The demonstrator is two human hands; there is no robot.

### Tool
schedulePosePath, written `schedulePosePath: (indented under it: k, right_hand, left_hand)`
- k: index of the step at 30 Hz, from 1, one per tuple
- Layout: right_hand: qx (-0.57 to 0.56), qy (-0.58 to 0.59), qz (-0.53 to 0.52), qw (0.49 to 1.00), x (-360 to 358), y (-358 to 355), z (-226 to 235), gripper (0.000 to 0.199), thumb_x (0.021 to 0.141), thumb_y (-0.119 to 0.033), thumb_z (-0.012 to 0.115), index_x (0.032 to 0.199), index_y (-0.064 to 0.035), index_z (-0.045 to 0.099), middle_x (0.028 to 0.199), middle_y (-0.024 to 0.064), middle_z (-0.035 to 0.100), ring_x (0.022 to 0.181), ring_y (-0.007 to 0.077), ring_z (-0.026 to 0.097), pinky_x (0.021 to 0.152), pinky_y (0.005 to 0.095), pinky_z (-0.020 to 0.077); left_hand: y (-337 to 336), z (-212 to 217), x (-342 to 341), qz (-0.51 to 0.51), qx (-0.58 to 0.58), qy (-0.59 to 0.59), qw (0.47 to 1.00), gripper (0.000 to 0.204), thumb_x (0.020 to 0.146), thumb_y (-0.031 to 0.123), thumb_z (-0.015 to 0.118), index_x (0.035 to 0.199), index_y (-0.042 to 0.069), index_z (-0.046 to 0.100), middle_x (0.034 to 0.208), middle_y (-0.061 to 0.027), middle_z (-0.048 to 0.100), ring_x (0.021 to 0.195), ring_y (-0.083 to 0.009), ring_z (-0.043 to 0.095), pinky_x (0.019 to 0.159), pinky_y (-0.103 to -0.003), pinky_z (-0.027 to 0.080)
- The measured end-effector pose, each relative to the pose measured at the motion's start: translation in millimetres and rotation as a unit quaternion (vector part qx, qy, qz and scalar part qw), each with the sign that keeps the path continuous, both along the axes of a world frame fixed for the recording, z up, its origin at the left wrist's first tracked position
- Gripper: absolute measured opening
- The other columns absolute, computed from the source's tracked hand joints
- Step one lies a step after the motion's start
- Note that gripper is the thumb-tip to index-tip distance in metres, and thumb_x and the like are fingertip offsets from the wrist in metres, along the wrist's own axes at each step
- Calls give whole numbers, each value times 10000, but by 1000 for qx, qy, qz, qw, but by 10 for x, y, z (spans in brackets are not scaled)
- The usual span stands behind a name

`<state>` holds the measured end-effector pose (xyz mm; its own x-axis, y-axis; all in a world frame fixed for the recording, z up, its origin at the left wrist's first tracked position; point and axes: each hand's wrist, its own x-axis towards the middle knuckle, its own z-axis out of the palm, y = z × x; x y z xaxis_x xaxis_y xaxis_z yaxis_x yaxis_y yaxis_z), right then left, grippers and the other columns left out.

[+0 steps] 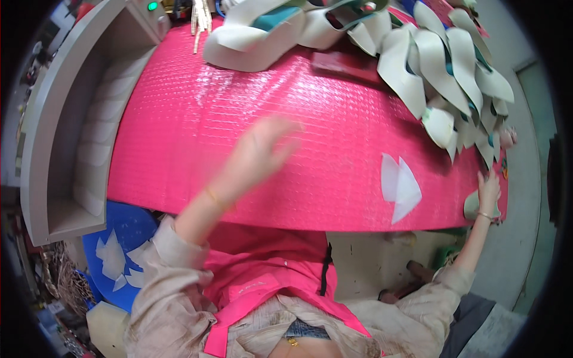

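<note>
My left hand (pixel 259 154), smeared by motion, hovers over the pink-covered table (pixel 179 131) with its fingers apart and nothing visible in them. At the far right edge my right hand (pixel 490 192) reaches out, thumb and fingers slightly apart, at the pointed lower tips of a pile of off-white shoe uppers (pixel 431 71). Whether it touches them I cannot tell. Beside its wrist lies a pale rounded piece (pixel 472 206), partly covered by the hand. Two thin white translucent pointed pieces (pixel 406 190) overlap on the table between my hands.
A grey open-fronted box-like machine (pixel 40 137) with a green light stands at the left. More uppers (pixel 256 45) and a dark red block (pixel 346 67) lie at the back. Below left, a blue stool (pixel 98 232) holds white scraps (pixel 112 258). A wall runs along the right.
</note>
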<state>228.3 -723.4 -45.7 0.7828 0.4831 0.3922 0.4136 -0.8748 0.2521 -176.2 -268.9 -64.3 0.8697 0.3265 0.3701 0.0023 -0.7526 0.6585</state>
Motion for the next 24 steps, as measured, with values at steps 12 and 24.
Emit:
schedulePosePath:
  k: [12, 24]
  right_hand:
    - [206, 8, 432, 878, -1047, 5825, 164, 585, 675, 5, 481, 1217, -212, 452, 1143, 106, 508, 996, 290, 534, 839, 386, 446]
    - [206, 164, 195, 945, -16, 6291, 111, 239, 755, -190, 532, 933, -82, 649, 1011, 195, 599, 956, 347, 577, 824, 409, 465]
  left_hand:
    - [1437, -2, 1882, 320, 98, -3, 942, 211, 704, 215, 634, 785, 32, 568, 810, -165, 620, 785, -311, 600, 729, -412, 462]
    - [1636, 334, 73, -45, 104, 73, 991, 200, 706, 94, 620, 681, 30, 432, 677, -99, 471, 708, -267, 505, 655, -354, 422]
